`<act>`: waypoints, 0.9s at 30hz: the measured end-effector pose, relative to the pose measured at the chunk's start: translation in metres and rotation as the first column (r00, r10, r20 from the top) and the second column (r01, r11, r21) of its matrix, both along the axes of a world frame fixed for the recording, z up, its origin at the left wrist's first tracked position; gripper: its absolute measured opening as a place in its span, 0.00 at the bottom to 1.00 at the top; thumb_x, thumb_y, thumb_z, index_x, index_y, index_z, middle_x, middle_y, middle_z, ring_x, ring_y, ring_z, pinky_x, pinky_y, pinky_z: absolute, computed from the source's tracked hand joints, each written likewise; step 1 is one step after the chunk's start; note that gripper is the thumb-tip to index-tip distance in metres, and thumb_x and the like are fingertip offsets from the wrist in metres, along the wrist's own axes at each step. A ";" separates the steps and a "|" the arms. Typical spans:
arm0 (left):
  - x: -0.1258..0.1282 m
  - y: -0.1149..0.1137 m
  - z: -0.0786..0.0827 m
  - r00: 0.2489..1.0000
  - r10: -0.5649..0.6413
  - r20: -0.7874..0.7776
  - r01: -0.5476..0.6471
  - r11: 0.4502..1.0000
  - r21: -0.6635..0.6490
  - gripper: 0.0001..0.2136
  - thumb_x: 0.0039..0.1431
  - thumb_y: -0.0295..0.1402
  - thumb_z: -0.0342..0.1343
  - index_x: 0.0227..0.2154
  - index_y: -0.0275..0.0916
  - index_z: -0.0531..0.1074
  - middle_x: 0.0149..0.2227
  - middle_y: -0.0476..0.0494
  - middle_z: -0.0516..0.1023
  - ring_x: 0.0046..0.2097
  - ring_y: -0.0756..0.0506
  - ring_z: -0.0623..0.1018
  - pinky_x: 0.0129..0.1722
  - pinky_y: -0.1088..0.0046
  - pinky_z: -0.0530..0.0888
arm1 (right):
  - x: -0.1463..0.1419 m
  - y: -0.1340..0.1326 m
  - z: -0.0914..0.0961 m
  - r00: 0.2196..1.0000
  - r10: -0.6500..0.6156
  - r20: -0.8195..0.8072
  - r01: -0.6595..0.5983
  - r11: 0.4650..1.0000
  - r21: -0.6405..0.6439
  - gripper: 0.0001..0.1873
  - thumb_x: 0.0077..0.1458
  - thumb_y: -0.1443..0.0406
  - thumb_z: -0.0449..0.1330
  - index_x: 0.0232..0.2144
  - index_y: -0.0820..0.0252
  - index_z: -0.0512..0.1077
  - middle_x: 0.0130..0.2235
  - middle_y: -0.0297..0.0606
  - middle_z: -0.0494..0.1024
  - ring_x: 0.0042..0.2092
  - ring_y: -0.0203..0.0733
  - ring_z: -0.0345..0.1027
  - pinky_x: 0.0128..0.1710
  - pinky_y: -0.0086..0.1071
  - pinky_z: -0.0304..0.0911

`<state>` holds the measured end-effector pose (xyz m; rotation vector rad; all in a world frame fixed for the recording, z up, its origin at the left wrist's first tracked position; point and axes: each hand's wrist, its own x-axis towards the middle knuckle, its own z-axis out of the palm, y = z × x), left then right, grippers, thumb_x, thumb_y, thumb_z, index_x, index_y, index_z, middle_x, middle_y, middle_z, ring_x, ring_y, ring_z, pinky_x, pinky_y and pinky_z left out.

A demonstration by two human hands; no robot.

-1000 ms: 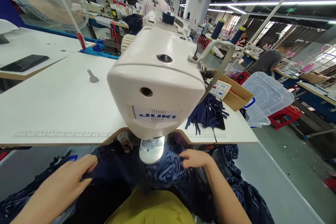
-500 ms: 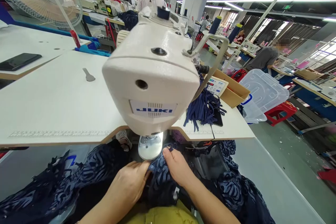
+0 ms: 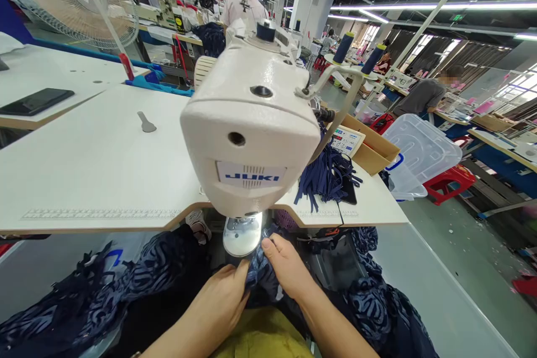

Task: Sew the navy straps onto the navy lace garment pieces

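**Patterned navy fabric [image 3: 259, 269] held in both hands below the sewing machine [image 3: 247, 145]**

The held fabric is at lower centre of the frame, just beside the metal plate [image 3: 242, 239] under the machine head; contact with the plate cannot be determined. The left hand [image 3: 224, 293] grips the fabric from the left, thumb uppermost. The right hand [image 3: 287, 265] is closed on it from the right, thumb on top. Further patterned cloth [image 3: 155, 260] is heaped at lower left. Navy strips [image 3: 325, 176] lie right of centre on the white tabletop [image 3: 104, 173].
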<state>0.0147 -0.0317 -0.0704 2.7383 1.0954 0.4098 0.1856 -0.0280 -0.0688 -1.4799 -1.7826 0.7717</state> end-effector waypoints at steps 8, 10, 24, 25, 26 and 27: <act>-0.005 -0.004 0.005 0.996 0.088 0.016 -0.086 0.993 -0.086 0.15 0.59 0.36 0.51 0.46 0.32 0.68 0.35 0.37 0.79 0.36 0.39 0.79 0.37 0.62 0.77 | -0.003 -0.009 0.009 0.885 0.004 0.465 -0.114 0.971 0.208 0.17 0.67 0.63 0.45 0.29 0.59 0.68 0.27 0.35 0.74 0.27 0.37 0.69 0.26 0.27 0.54; -0.013 0.000 0.014 0.982 0.096 0.160 -0.068 0.983 -0.172 0.26 0.56 0.47 0.56 0.53 0.36 0.63 0.47 0.34 0.76 0.47 0.37 0.76 0.47 0.60 0.74 | 0.002 -0.010 0.033 0.871 0.219 0.439 -0.282 0.956 0.082 0.11 0.65 0.63 0.51 0.32 0.58 0.68 0.28 0.33 0.76 0.29 0.36 0.71 0.27 0.25 0.55; -0.035 0.032 0.059 0.930 0.103 0.353 -0.225 0.919 0.325 0.12 0.64 0.32 0.47 0.49 0.41 0.69 0.46 0.42 0.76 0.52 0.42 0.72 0.55 0.63 0.65 | -0.018 0.017 0.061 0.994 -0.095 0.046 0.094 0.995 0.036 0.08 0.60 0.60 0.54 0.31 0.57 0.68 0.28 0.31 0.73 0.30 0.36 0.67 0.30 0.26 0.55; -0.035 0.032 0.058 0.950 0.031 0.312 -0.145 0.927 0.347 0.15 0.65 0.28 0.45 0.52 0.43 0.67 0.49 0.44 0.76 0.55 0.44 0.70 0.58 0.64 0.61 | -0.019 0.018 0.058 0.992 -0.125 -0.010 0.125 0.992 -0.012 0.07 0.59 0.60 0.55 0.31 0.56 0.67 0.26 0.29 0.71 0.28 0.36 0.65 0.29 0.26 0.54; -0.035 0.032 0.058 0.963 -0.035 0.268 -0.061 0.937 0.344 0.18 0.65 0.26 0.42 0.54 0.44 0.65 0.51 0.46 0.75 0.56 0.47 0.70 0.59 0.66 0.59 | -0.019 0.019 0.057 0.987 -0.148 -0.066 0.144 0.988 -0.057 0.06 0.57 0.61 0.55 0.31 0.56 0.66 0.22 0.26 0.68 0.25 0.35 0.62 0.27 0.26 0.54; -0.036 0.032 0.057 0.970 -0.084 0.226 0.005 0.945 0.327 0.20 0.65 0.24 0.40 0.56 0.45 0.63 0.52 0.48 0.75 0.56 0.49 0.70 0.59 0.69 0.58 | -0.018 0.021 0.056 0.979 -0.164 -0.122 0.153 0.984 -0.094 0.06 0.57 0.61 0.55 0.31 0.57 0.64 0.20 0.24 0.64 0.23 0.34 0.59 0.26 0.26 0.53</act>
